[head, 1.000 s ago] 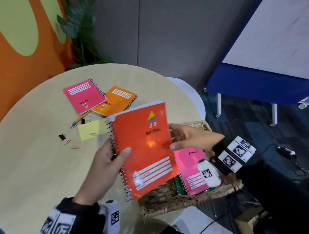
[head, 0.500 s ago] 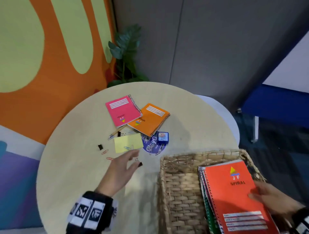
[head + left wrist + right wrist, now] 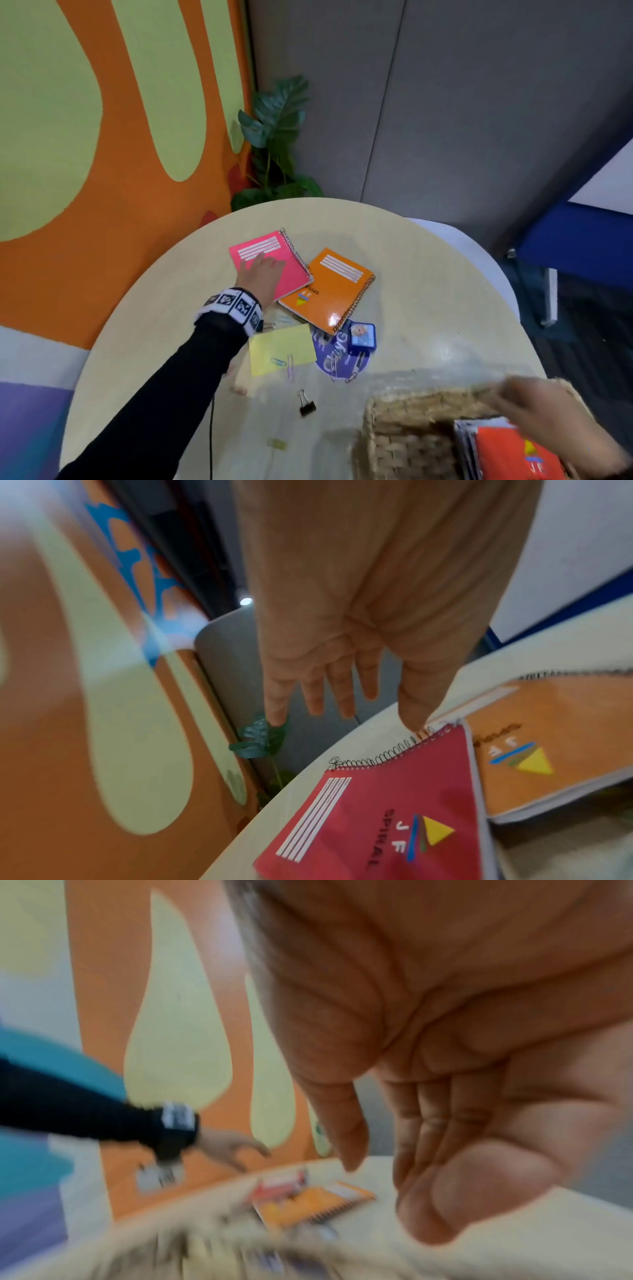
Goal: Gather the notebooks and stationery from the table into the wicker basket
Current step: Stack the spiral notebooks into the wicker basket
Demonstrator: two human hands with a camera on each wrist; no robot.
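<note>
A pink spiral notebook (image 3: 294, 270) (image 3: 377, 818) lies on the round table, its corner overlapping an orange notebook (image 3: 332, 287) (image 3: 555, 750). My left hand (image 3: 263, 265) (image 3: 342, 712) reaches over the pink cover with straight, spread fingers, and its thumb tip is at the spiral binding. It holds nothing. The wicker basket (image 3: 404, 435) stands at the near right with a red-orange notebook (image 3: 510, 455) inside on other notebooks. My right hand (image 3: 534, 404) (image 3: 394, 1164) hovers blurred above the basket, palm open and empty.
Near the notebooks lie a yellow sticky pad (image 3: 281, 349) with paper clips, a round blue sticker (image 3: 337, 359), a small blue box (image 3: 361, 339) and a black binder clip (image 3: 306, 406). A potted plant (image 3: 274, 144) stands behind the table by the orange wall.
My left hand moved forward from beside the yellow pad to the pink notebook. My right hand let go of the red-orange notebook, which now lies in the basket, and lifted off it.
</note>
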